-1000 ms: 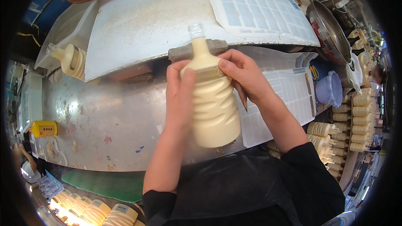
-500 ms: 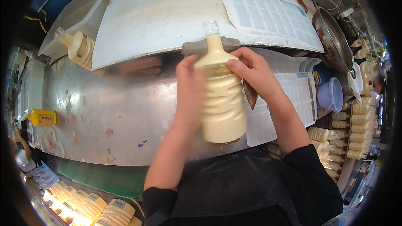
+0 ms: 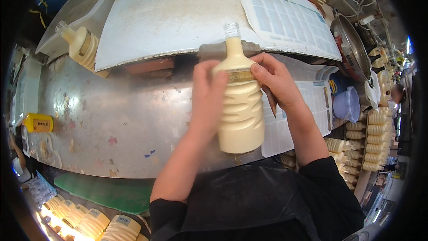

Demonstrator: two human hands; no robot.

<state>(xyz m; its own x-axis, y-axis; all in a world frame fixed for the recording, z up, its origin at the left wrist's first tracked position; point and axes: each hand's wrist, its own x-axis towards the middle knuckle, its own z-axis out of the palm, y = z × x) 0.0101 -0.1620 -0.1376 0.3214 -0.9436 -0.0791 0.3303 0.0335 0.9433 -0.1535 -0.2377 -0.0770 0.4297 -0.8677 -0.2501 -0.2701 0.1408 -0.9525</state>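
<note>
A cream glass bottle [image 3: 241, 107] with wavy ridges and a clear threaded mouth lies tilted before me, neck pointing away. Its neck end leans on a grey-brown folded pad [image 3: 211, 52]. My right hand [image 3: 281, 85] holds the bottle's right shoulder, thumb at the end of a gold label band [image 3: 240, 76]. A brown pointed piece [image 3: 271, 101], its kind unclear, sticks out below that palm. My left hand [image 3: 206, 91], slightly blurred, is closed around the left side, thumb against the label's left end. The fingers behind the bottle are hidden.
A white board [image 3: 169, 22] carries a label sheet [image 3: 285, 15]. Another cream bottle [image 3: 82, 47] leans at its left. On the metal table stands a yellow container [image 3: 39, 122]. A purple bucket [image 3: 347, 105] and stacked bottles [image 3: 376, 140] are at right; more bottles [image 3: 91, 223] lie lower left.
My left hand still works at the label's left end and is less blurred. The label faces up more plainly. Bottle and hands sit slightly further right as the view shifts.
</note>
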